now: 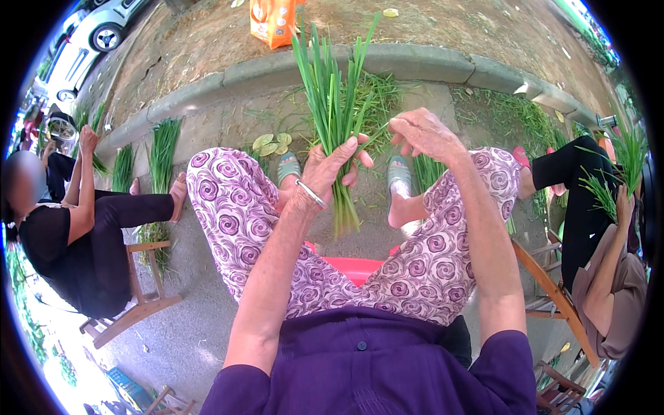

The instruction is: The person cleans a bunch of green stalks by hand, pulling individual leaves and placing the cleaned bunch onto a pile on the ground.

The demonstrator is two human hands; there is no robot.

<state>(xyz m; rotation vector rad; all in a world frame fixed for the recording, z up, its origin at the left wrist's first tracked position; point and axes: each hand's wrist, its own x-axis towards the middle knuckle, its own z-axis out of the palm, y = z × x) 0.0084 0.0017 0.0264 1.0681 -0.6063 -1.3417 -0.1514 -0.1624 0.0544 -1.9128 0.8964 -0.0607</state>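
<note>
My left hand point(329, 162) is closed round a bunch of long green leafy stalks point(325, 93), their pale lower ends hanging below it and their blades fanning upward. To the right of the bunch, my right hand point(423, 133) has its thumb and forefinger pinched on a thin leaf blade point(377, 136), the other fingers curled loosely. Loose cut greens point(373, 90) lie on the pavement behind the bunch, with more stalks point(427, 173) by my right foot and a red plastic tub or seat point(353, 268) between my legs.
Seated people point(104, 228) point(602, 277) flank me on wooden chairs point(149, 301), handling greens. Bundles point(164, 149) lie on the left. A curb point(432, 63) runs ahead, with an orange bag point(270, 24) beyond it and a white car point(86, 48) at the upper left.
</note>
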